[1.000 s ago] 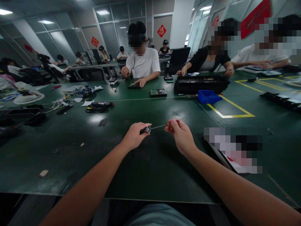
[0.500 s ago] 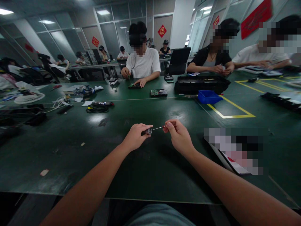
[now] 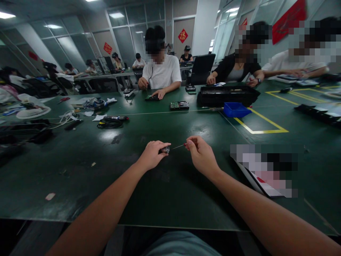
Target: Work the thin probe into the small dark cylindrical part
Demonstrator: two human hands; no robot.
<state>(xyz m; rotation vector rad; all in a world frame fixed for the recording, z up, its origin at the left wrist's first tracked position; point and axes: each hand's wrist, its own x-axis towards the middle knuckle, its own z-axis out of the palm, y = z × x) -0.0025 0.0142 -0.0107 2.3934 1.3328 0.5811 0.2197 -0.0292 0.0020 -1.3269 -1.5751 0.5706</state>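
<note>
Over the middle of the green table, my left hand (image 3: 151,155) is closed around a small dark cylinder (image 3: 165,149) with a round, metallic-looking open end turned to the right. My right hand (image 3: 200,153) grips the handle of a screwdriver (image 3: 179,146), whose thin shaft points left toward that end. A small gap separates the screwdriver's tip from the cylinder. Most of the cylinder lies hidden behind my left fingers, and the screwdriver handle is largely covered by my right hand.
To the right of my right hand lies a flat, partly blurred object (image 3: 262,177). Farther back are a blue bin (image 3: 236,110), a long black housing (image 3: 227,96), a hard drive (image 3: 179,105) and a coiled black cable (image 3: 110,122). Several people sit across the table.
The screwdriver's tip has come away from the cylinder's end, leaving a gap. The cylinder has shifted slightly left and turned a little. Across the table, a co-worker's hands have moved apart.
</note>
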